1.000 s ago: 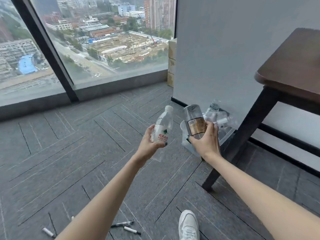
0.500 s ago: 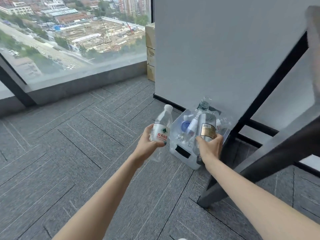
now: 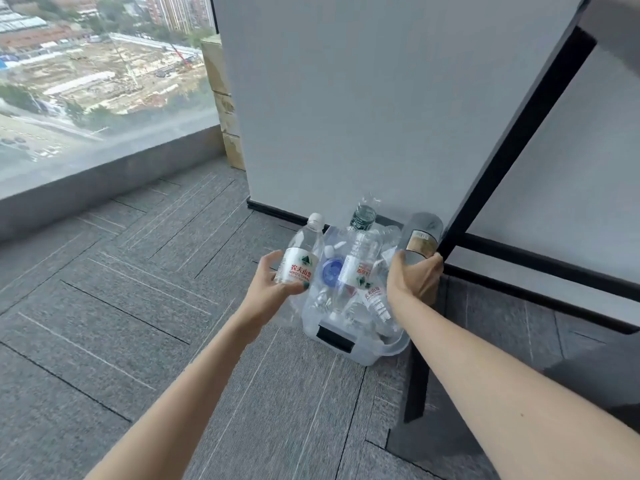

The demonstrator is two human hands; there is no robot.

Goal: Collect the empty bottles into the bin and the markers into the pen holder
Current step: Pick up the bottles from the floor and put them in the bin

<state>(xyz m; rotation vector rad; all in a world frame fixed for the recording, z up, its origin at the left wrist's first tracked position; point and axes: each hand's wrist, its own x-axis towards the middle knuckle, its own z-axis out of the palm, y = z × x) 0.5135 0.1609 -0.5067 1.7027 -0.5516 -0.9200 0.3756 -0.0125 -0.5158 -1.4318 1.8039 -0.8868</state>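
Poised at the bin, judged ready for dropping.
We note both grips wrapped tight: left hand round clear bottle, right hand round grey bottle.

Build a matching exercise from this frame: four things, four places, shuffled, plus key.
Things
1. clear plastic water bottle with white cap and red label
2. grey bottle with tan label
3. round blue lid
4. stacked cardboard boxes

Places
A. inside the clear plastic bin
B. gripped by the left hand
C. at the wall's end beside the window
D. gripped by the right hand

Pairs: 1-B, 2-D, 3-A, 4-C
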